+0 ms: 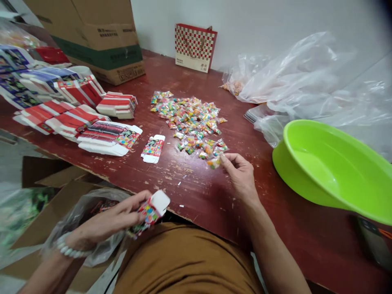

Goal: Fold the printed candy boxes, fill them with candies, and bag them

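Observation:
My left hand [122, 214] is closed around a small colourful candy box [150, 212], held in front of my lap past the table's near edge. The box's white end flap stands up from the top. Between thumb and fingers, my right hand [240, 175] pinches a small clear candy packet [213, 162] with coloured sweets inside. This packet is at the near edge of a pile of similar packets [191, 116] on the table. A single flat box [153, 148] with white flaps lies left of the pile.
Stacks of folded boxes [75, 118] cover the left of the dark red table [199, 228]. A carton [101, 36] and checked paper bag [196, 47] stand behind. At right are a green basin [306, 171], plastic bags [294, 77] and a phone [373, 241]. An opened carton [39, 216] sits below left.

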Tool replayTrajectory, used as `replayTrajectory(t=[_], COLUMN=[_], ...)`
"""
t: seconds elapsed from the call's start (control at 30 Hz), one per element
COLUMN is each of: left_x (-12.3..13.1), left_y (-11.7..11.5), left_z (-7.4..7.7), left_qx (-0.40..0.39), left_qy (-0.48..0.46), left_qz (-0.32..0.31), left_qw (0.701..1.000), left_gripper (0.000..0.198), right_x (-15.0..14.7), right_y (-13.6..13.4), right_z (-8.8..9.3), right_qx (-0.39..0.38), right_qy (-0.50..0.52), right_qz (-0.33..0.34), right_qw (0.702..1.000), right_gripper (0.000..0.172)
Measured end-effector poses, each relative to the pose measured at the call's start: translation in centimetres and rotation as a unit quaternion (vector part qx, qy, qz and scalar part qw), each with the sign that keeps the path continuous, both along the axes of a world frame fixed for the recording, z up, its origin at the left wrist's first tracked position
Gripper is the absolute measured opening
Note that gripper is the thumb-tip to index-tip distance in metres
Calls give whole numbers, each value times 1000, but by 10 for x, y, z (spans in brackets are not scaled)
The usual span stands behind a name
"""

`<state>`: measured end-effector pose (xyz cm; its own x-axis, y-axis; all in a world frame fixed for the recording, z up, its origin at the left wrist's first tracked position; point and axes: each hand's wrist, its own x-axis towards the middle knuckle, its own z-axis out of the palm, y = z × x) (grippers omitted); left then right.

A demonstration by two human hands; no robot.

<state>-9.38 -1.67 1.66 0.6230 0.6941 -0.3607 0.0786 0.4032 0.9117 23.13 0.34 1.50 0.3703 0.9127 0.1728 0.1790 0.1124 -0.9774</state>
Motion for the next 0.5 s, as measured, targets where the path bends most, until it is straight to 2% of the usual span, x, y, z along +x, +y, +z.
replayTrajectory(t=[0.13,0.27,0.37,0.5], left_x=[36,59,66,67], left_y=[-4,-2,-2,-1], left_z=[6,10,10,2], left_qx=[-10,-11,0,9], left_qy=[-39,-54,-56,-75], left_qz=[23,25,52,65], left_qw=[999,998,997,995], left_gripper=[42,33,30,33], right_x=[-49,-78,-81,-71], right_y=[-14,-19,-21,-20], right_z=[11,5,1,4], right_qx=[-21,-33,-22,48], right_qy=[111,130,72,-74], right_qz=[93,114,136,168], right_qw=[989,984,988,982], right_gripper=[21,17,12,9])
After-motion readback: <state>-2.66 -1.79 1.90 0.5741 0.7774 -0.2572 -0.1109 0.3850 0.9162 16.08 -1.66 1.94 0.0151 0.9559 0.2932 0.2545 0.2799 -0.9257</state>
